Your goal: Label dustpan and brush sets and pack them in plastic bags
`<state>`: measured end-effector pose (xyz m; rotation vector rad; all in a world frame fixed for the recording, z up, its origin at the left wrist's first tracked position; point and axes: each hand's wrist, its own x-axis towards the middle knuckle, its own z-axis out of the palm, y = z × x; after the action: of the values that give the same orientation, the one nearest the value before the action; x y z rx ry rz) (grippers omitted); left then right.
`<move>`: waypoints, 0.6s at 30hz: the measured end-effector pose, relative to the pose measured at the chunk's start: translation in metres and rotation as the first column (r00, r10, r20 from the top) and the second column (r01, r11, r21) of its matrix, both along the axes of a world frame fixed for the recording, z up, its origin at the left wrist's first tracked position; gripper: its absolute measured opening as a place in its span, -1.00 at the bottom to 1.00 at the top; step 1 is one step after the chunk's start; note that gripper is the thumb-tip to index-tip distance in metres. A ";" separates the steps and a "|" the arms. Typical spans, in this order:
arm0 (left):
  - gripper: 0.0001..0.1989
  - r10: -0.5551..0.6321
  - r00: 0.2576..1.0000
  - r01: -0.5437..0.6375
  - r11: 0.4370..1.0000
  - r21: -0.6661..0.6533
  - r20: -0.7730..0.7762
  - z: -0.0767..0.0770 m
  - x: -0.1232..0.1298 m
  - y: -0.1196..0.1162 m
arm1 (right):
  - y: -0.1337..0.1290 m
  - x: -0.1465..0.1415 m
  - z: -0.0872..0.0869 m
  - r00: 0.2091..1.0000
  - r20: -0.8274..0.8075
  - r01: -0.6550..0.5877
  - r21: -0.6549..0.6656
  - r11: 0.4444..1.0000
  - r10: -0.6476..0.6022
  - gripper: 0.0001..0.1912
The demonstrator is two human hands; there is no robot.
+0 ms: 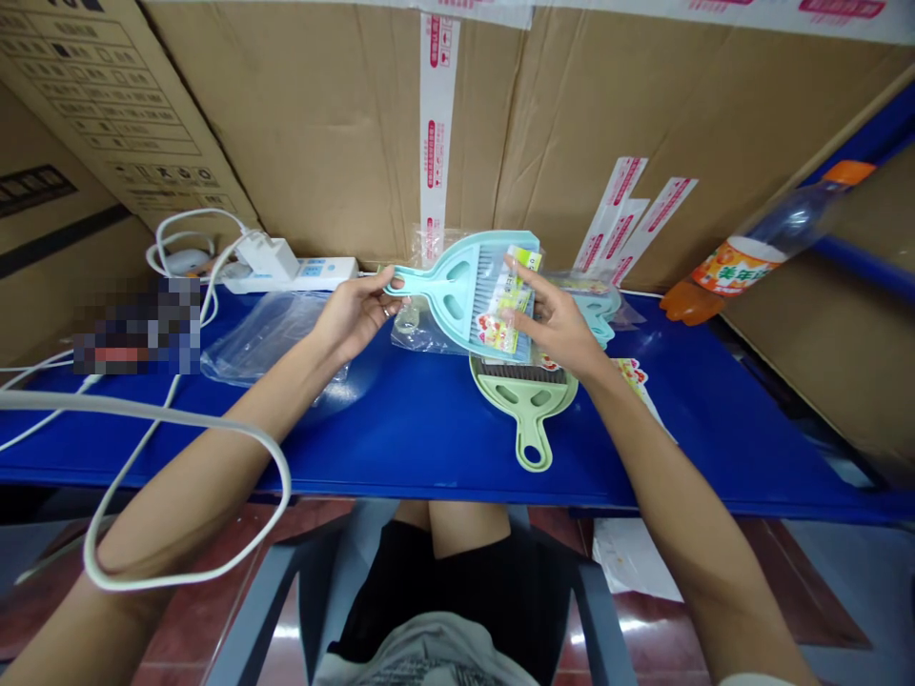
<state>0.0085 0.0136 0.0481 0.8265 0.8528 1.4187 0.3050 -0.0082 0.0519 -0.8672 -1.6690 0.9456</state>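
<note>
A light blue dustpan [447, 278] with a grey-bristled brush nested in it is held up above the table. My left hand [354, 316] pinches the end of its handle. At its wide end, my right hand [561, 329] grips the pan together with a printed yellow-green card [527, 259] lying over the bristles. Clear plastic film shows around and behind the pan. Below it, a light green dustpan and brush set [527, 395] lies on the table, handle towards me, its far part hidden. Another blue set [599, 310] in clear wrap lies partly behind my right hand.
The blue table [421, 438] backs onto large cardboard boxes [321, 114]. Clear plastic bags [250, 333] lie left, near a white power strip [325, 272]. A loose white cable [275, 448] loops over my left forearm. An orange-capped bottle [740, 265] and a printed card [636, 376] are right.
</note>
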 end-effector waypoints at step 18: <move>-0.82 0.013 1.000 -0.012 0.999 -0.051 0.022 0.000 0.001 0.000 | 0.004 -0.001 -0.007 0.993 -0.093 -0.080 -0.079 0.994 0.072 -0.13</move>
<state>0.0098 0.0136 0.0485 0.7666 0.8757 1.4088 0.3042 -0.0043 0.0451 -0.8086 -1.6040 1.0971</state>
